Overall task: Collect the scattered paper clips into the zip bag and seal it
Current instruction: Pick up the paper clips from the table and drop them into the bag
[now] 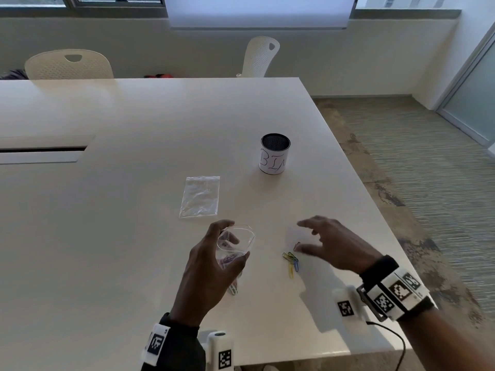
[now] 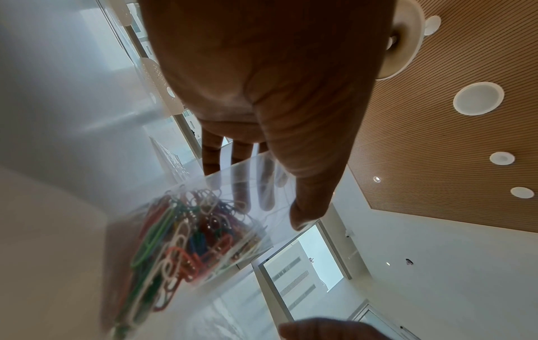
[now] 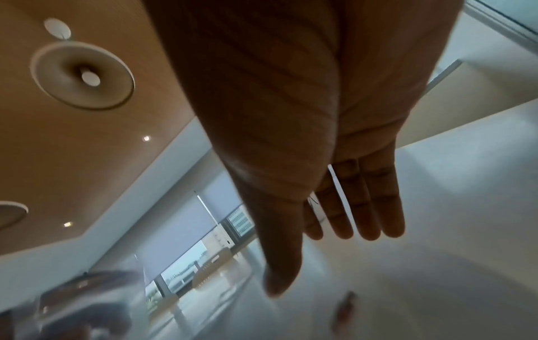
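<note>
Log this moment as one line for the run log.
left hand holds open zip bag | right hand open over loose clips | unsealed

A broad white bench [image 1: 134,210] carries everything. A flat, clear plastic bag [image 1: 200,197] lies near its middle; further right stands a mesh cup [image 1: 274,153] wrapped in paper. Nearer, a small cluster of coloured paper clips [image 1: 290,259] lies loose on the surface.

White table [image 1: 134,183]; chairs [image 1: 68,65] (perforated); carpet [image 1: 428,170]
</note>
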A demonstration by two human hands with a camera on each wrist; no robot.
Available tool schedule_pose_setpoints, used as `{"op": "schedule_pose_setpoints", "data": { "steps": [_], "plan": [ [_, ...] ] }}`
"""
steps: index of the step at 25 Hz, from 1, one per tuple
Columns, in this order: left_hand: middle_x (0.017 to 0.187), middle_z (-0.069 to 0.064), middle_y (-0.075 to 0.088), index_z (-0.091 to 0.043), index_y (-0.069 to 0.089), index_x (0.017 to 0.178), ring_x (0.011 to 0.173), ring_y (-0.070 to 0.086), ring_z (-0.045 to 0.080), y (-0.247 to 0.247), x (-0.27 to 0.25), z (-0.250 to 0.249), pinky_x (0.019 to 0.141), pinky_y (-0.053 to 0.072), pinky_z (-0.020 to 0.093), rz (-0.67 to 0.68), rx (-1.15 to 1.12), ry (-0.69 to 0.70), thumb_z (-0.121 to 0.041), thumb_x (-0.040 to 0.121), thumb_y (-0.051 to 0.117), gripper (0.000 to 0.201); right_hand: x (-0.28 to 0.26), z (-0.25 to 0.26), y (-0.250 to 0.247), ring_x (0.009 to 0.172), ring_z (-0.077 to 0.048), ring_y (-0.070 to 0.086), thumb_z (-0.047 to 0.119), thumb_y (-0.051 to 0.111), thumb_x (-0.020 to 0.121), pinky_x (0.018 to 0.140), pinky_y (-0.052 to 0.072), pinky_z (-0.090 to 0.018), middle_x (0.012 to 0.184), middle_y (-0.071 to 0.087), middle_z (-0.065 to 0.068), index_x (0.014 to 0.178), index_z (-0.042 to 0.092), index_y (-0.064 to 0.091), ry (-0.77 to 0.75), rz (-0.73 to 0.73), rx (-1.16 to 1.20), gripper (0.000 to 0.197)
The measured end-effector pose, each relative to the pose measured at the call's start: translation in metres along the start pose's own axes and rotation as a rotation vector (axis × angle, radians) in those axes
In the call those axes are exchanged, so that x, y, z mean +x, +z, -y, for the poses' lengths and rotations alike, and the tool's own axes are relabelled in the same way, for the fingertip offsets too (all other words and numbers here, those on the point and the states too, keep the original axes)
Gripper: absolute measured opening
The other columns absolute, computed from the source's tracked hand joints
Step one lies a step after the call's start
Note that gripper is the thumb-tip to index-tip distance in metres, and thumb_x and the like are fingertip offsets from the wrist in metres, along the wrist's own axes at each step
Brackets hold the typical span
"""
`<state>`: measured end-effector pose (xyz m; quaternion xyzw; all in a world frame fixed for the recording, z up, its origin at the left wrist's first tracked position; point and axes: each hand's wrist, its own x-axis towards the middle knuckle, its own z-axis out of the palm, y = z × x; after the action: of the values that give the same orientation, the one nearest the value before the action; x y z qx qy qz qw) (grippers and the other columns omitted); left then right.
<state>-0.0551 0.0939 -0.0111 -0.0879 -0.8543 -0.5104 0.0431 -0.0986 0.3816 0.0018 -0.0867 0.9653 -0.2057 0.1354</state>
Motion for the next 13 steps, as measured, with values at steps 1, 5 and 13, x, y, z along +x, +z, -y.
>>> {"op": "schedule_pose_setpoints", "data": {
  "steps": [1, 5, 13],
  "plan": [
    [0.104, -0.007, 0.071, -0.024, 0.056, 0.133, 0.096, 0.067, -0.007, 0.0, 0.0, 0.0, 0.072, 0.046, -0.002, 0.0, 0.007, 0.003, -0.014, 0.086, 0.086, 0.057, -0.004, -0.001, 0.007, 0.127, -0.015, 0.055, 0.054, 0.074, 0.086, 0.107, 0.048, -0.032, 0.147, 0.055, 0.001, 0.15, 0.022, 0.048, 0.009, 0.052, -0.031, 0.076],
    [0.104, -0.007, 0.071, -0.024, 0.057, 0.134, 0.098, 0.066, -0.007, 0.002, 0.003, 0.0, 0.072, 0.046, -0.002, 0.005, 0.011, 0.002, -0.013, 0.085, 0.086, 0.058, -0.012, 0.008, 0.038, 0.128, -0.016, 0.05, 0.038, 0.082, 0.083, 0.109, 0.045, -0.029, 0.14, 0.054, 0.005, 0.141, 0.028, 0.06, -0.073, 0.032, -0.086, 0.063],
    [0.103, -0.008, 0.071, -0.025, 0.057, 0.133, 0.096, 0.068, -0.003, 0.0, 0.001, 0.002, 0.072, 0.046, -0.001, -0.008, 0.013, 0.004, -0.015, 0.086, 0.086, 0.056, -0.012, 0.022, 0.057, 0.082, -0.02, 0.064, 0.014, 0.067, 0.093, 0.074, 0.052, -0.032, 0.092, 0.065, 0.002, 0.084, 0.018, 0.066, -0.107, -0.091, -0.053, 0.01]
  ]
}}
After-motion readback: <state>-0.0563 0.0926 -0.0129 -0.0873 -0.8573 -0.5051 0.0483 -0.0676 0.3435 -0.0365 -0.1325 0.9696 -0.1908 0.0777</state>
